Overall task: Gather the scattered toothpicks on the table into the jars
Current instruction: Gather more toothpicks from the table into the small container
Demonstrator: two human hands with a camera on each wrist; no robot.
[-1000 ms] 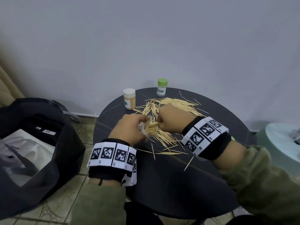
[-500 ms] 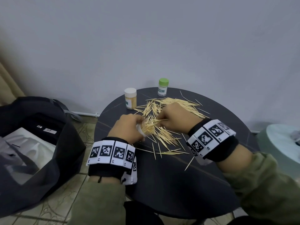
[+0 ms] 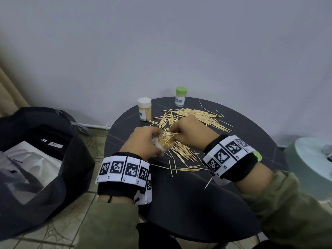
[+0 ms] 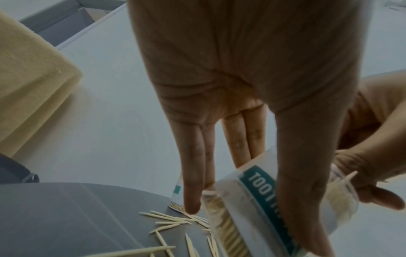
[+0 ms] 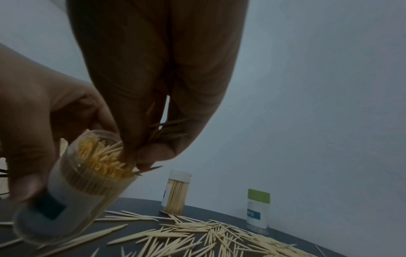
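My left hand (image 3: 143,142) grips an open clear jar (image 3: 164,143), tilted with its mouth to the right and nearly full of toothpicks (image 5: 103,156). The jar (image 4: 259,205) carries a teal label. My right hand (image 3: 186,131) pinches a small bunch of toothpicks (image 5: 167,130) at the jar's mouth, their tips among those inside. Loose toothpicks (image 3: 195,115) lie scattered over the round dark table (image 3: 179,203). A white-lidded jar (image 3: 144,109) full of toothpicks and a green-lidded jar (image 3: 180,96) stand at the table's back.
A dark open bag (image 3: 36,159) with white contents sits on the tiled floor left of the table. A pale green round stool (image 3: 312,164) stands to the right. A grey wall rises right behind the table.
The right hand has brought its pinched bunch of toothpicks into the jar's mouth. The jar stays tilted in the left hand, and both hands have shifted slightly away from me.
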